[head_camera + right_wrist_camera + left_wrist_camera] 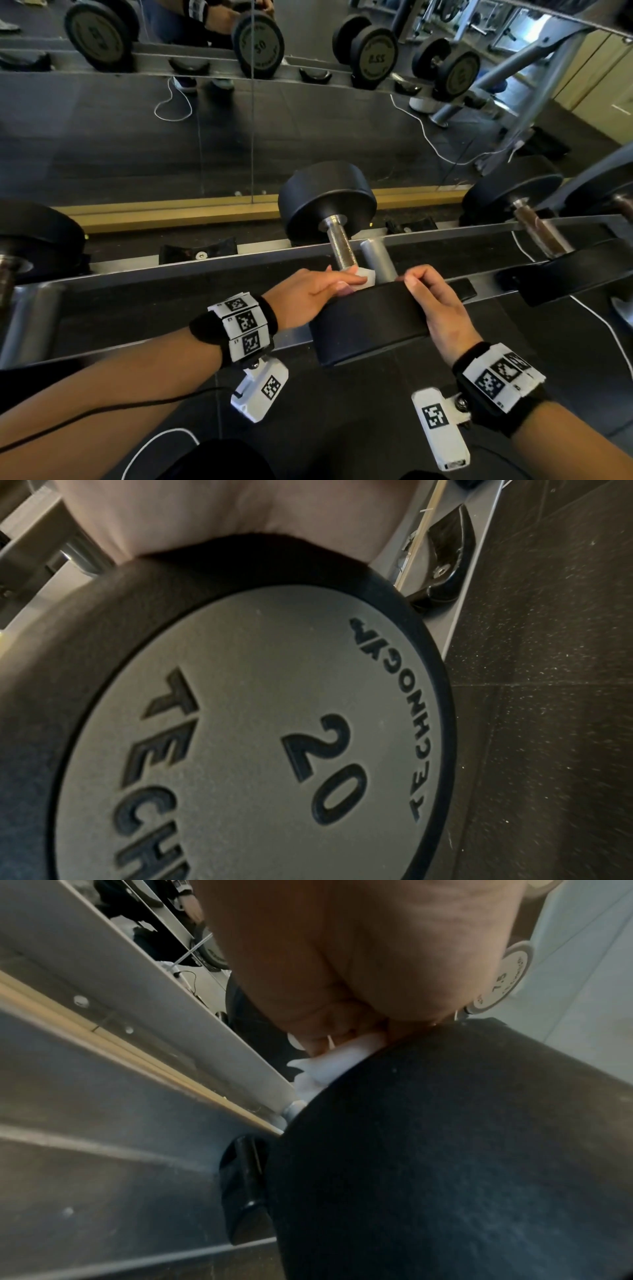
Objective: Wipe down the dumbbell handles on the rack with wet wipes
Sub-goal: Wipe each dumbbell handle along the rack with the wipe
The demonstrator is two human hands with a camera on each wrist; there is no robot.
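Observation:
A black dumbbell lies on the rack (113,274) in front of me, with its knurled steel handle (342,251) running from the far head (327,202) to the near head (370,323). My left hand (354,282) pinches a white wet wipe (364,275) against the handle's near end, right beside the near head. The left wrist view shows the wipe (337,1058) bunched under the fingers against the head (445,1150). My right hand (416,279) lies on top of the near head, fingers curled over its far edge. Its end plate (257,737) reads 20.
Another dumbbell with a brownish handle (539,231) rests on the rack to the right, and a further one (37,240) at the left edge. An empty black cradle (198,251) sits on the rear rail. A mirror (205,130) stands behind. A white cable (603,325) trails at right.

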